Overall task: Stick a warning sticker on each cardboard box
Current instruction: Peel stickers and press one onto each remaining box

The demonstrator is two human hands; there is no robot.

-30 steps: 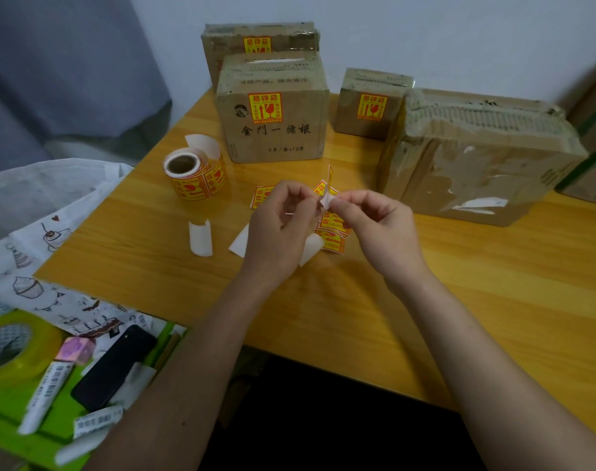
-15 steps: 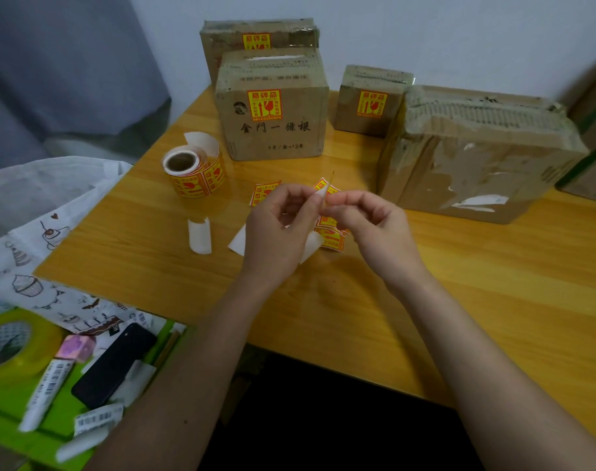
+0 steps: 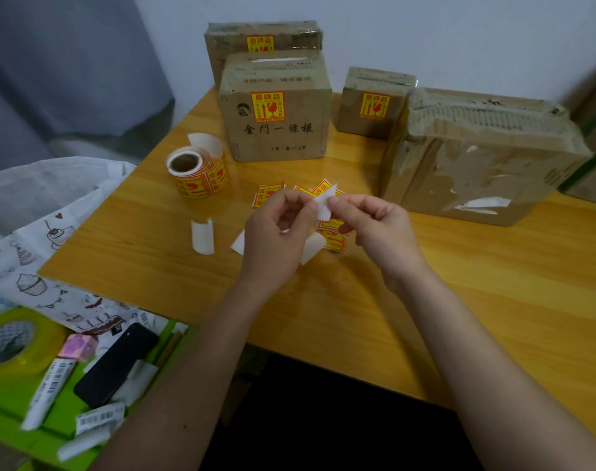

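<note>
Left hand (image 3: 275, 229) and right hand (image 3: 379, 226) both pinch one yellow-and-red warning sticker on white backing paper (image 3: 324, 202), held above the wooden table (image 3: 459, 300), just left of the large worn brown cardboard box (image 3: 476, 164), which bears no sticker. Left of that box, three smaller cardboard boxes (image 3: 276, 130) carry stickers; further left stands the yellow sticker roll (image 3: 196, 173).

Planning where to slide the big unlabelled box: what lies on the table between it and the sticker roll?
In the head view, loose cut stickers lie between the sticker roll and big box, with both hands above them.
</note>
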